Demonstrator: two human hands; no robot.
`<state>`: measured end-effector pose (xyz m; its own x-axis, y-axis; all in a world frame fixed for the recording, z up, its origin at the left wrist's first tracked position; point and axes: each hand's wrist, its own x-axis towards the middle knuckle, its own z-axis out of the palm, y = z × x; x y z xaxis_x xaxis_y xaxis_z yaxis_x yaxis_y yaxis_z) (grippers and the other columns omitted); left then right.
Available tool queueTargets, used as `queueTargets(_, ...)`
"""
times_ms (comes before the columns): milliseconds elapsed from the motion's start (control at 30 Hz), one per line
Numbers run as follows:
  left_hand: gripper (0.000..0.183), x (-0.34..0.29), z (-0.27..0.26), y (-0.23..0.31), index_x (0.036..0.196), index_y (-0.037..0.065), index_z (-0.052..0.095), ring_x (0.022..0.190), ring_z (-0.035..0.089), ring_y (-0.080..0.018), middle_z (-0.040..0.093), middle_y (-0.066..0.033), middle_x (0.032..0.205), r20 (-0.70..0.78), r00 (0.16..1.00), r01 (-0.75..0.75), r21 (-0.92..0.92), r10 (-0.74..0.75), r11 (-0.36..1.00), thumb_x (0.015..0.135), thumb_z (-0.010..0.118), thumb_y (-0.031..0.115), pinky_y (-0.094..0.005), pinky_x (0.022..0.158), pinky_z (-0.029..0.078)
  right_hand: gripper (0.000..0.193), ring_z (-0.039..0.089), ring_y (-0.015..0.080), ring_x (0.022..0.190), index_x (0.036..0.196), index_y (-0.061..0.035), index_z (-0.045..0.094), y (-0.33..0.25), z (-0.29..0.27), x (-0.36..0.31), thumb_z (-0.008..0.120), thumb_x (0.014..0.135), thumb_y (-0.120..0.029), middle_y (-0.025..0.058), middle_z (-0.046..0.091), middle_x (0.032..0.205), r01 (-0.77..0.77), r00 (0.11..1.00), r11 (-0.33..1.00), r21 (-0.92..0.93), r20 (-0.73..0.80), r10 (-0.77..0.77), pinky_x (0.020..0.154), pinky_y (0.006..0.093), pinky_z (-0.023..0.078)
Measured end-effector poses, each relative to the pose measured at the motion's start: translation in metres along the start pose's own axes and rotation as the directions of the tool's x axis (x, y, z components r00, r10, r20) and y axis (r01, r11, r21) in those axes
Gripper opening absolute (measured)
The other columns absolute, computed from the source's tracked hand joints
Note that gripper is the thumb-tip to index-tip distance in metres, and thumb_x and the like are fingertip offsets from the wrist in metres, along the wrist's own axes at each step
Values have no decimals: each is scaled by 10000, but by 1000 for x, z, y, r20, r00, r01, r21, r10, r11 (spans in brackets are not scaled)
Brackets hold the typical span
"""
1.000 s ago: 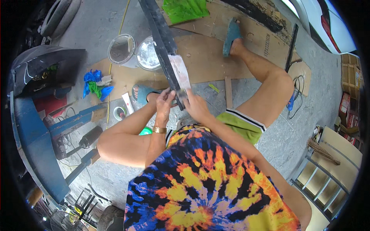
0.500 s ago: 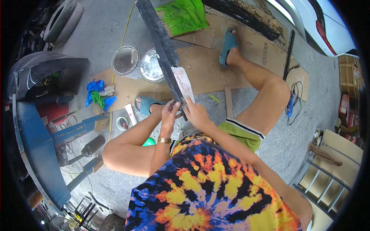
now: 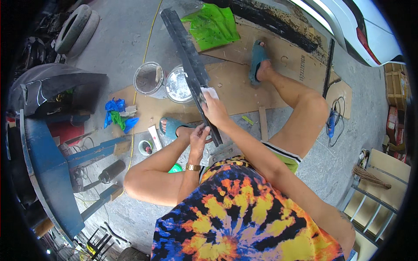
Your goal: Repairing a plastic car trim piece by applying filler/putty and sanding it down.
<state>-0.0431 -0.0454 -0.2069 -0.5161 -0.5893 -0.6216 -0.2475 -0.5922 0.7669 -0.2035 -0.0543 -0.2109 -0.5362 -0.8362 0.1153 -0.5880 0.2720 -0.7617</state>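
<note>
A long, narrow black panel (image 3: 185,52), dusty in places, slants from the far side down to my lap. My left hand (image 3: 199,137) is closed around its near end, thumb along the edge; a gold watch is on that wrist. Farther up the panel, my right hand (image 3: 216,114) is closed on a thin white sheet (image 3: 212,92), holding it against the panel. The fingers hide most of the sheet, and I cannot tell whether it is paper or cloth.
Beyond my left foot stand an open tub (image 3: 149,79) and a lidded can (image 3: 177,85) on flattened cardboard (image 3: 235,82). Crumpled blue and green plastic (image 3: 116,114) lies left, near a small cup (image 3: 146,148). A corded blue power tool (image 3: 332,124) rests right, below a white car (image 3: 374,30).
My right hand has moved up along the panel, and less of the white sheet shows. My left hand still grips the near end. The whole view has shifted slightly.
</note>
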Motion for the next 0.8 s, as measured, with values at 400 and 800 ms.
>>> queueTargets(400,474,-3,-12,-6,1232,4,536,891,557,-118,584,-25,980,-69,998,-6,-11,5,1000,893,641,318,-325,702,540,272,606,419,619,1089,-35,504,-16,5,-5,558,841,-131,234,598,662,0,999,999,33,45,-1,557,530,464)
queueTargets(800,543,-6,-9,-6,1252,-48,495,950,569,-148,578,-75,1065,-22,999,48,-43,-49,998,880,659,313,-340,744,560,225,605,409,618,1046,-64,471,-9,22,5,560,852,-135,205,600,660,41,999,999,-13,6,-41,545,532,459)
